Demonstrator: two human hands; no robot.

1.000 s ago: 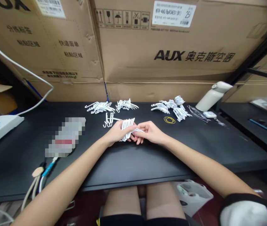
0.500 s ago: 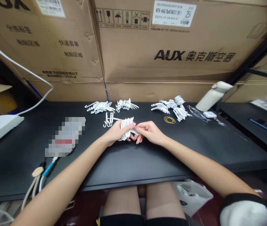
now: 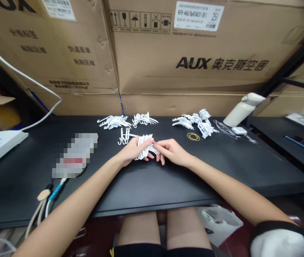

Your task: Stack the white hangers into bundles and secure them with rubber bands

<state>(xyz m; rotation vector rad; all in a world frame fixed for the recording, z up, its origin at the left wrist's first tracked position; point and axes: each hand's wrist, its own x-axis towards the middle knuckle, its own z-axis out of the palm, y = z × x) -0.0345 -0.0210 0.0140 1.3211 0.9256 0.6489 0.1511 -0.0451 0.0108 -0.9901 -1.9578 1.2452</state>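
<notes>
A bundle of white hooks [image 3: 144, 147] is gripped in my left hand [image 3: 130, 151], with the thumb lying across it. My right hand [image 3: 172, 151] pinches at the bundle's right end, thumb and forefinger together; what sits between those fingertips is too small to make out. Just behind my left hand lie a few loose white hooks [image 3: 124, 136]. Farther back are two piles, one of hooks [image 3: 115, 122] and another of hooks [image 3: 143, 119]. To the right, several hook bundles [image 3: 194, 121] lie close together, with yellow rubber bands [image 3: 193, 136] in front of them.
Cardboard boxes [image 3: 194, 82] wall off the back of the black table [image 3: 154, 192]. A white bottle [image 3: 243, 109], a small white case [image 3: 239, 130] and a clear cord are at right. On the left lie a blurred-out device [image 3: 76, 157] with cables and a white power strip [image 3: 1, 146].
My right hand's lower fingers have loosened and dropped slightly away from the bundle. The left hand keeps its hold, and the piles have not moved.
</notes>
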